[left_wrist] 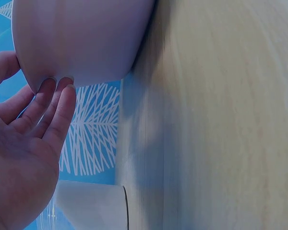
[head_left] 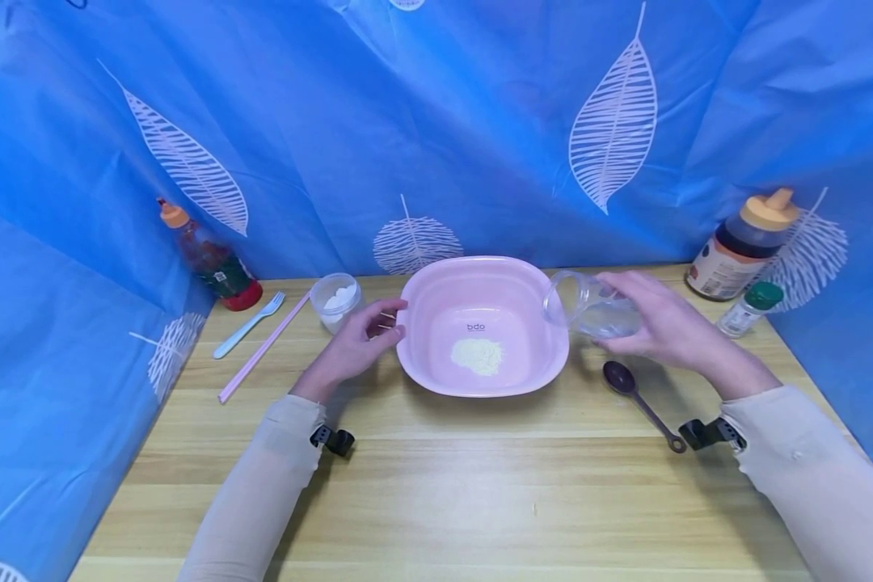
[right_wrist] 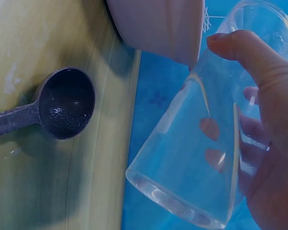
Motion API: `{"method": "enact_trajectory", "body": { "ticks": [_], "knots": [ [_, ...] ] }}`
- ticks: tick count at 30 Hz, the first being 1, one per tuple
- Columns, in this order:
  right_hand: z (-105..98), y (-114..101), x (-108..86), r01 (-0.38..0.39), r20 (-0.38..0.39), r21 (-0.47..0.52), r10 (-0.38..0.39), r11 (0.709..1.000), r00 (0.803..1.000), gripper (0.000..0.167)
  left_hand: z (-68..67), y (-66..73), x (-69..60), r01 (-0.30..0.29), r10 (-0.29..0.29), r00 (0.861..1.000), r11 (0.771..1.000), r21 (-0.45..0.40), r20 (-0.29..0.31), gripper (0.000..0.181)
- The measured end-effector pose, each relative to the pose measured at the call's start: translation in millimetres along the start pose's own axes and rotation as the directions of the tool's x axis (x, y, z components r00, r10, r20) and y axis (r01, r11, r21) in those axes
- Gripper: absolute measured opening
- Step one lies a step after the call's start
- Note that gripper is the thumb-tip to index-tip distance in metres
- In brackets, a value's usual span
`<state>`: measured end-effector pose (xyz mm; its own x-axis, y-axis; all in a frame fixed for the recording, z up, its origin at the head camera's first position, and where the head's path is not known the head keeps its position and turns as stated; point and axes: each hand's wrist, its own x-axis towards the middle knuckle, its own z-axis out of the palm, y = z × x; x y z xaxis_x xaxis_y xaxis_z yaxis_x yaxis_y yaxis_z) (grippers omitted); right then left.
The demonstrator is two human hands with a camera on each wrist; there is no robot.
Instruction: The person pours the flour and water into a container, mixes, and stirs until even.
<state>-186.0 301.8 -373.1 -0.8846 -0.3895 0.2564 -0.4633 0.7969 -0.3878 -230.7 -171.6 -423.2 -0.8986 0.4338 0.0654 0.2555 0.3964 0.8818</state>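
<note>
A pink basin [head_left: 512, 287] stands on the table with a small heap of white powder [head_left: 478, 356] on its floor. My left hand [head_left: 360, 339] holds the basin's left side, thumb at the rim and fingertips against the outer wall [left_wrist: 81, 43]. In my right hand [head_left: 651, 315] a clear glass [right_wrist: 182, 148] is gripped around its side. Tilted toward the basin, the glass has its mouth at the right rim. Clear liquid [head_left: 607, 322] shows inside it. Below the right hand lies a dark measuring spoon [head_left: 621, 377], its bowl wet in the right wrist view.
Left of the basin are a tub of white stuff [head_left: 337, 301], pink chopsticks [head_left: 265, 347], a light blue fork [head_left: 247, 326] and a red sauce bottle [head_left: 218, 259]. At the right stand a dark sauce bottle [head_left: 735, 250] and a green-capped shaker [head_left: 749, 309]. Blue sheeting [head_left: 480, 121] encloses the table.
</note>
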Motion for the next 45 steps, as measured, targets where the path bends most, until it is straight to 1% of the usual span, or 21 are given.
{"method": "enact_trajectory", "body": {
  "ticks": [3,10,14,22,32,40,45],
  "knots": [
    [-2,-3,0.3,-0.014,0.031,-0.022,0.015,1.0,0.999,0.091,0.0,-0.9,0.0,0.003,-0.003,1.0,1.0,0.002,0.0,0.051],
    [-8,-9,2.2,0.016,0.077,-0.077,-0.01,0.997,0.997,0.092,-0.1,-0.5,0.7,0.007,-0.007,1.0,1.0,-0.005,0.001,0.051],
    [-9,-13,3.2,0.008,0.1,-0.098,0.001,0.995,0.995,0.091,-0.3,-0.3,0.5,0.003,-0.003,1.0,1.0,-0.009,0.002,0.052],
    [-12,-17,5.8,0.035,0.114,-0.144,-0.019,0.989,0.993,0.089,0.1,-2.1,-0.3,-0.006,0.006,1.0,1.0,-0.009,0.002,0.051],
    [-17,-18,7.5,0.065,0.133,-0.208,-0.038,0.976,0.99,0.088,-0.8,-2.1,0.0,0.003,-0.003,1.0,1.0,-0.002,-0.004,0.051],
    [-19,-20,8.2,0.049,0.154,-0.218,-0.016,0.975,0.988,0.088,-0.2,-2.9,0.8,-0.012,0.012,1.0,1.0,-0.006,-0.002,0.051],
    [-20,-21,7.9,0.048,0.154,-0.223,-0.013,0.974,0.988,0.088,0.2,-2.7,1.2,-0.02,0.02,1.0,1.0,-0.005,0.001,0.05]
  ]
}}
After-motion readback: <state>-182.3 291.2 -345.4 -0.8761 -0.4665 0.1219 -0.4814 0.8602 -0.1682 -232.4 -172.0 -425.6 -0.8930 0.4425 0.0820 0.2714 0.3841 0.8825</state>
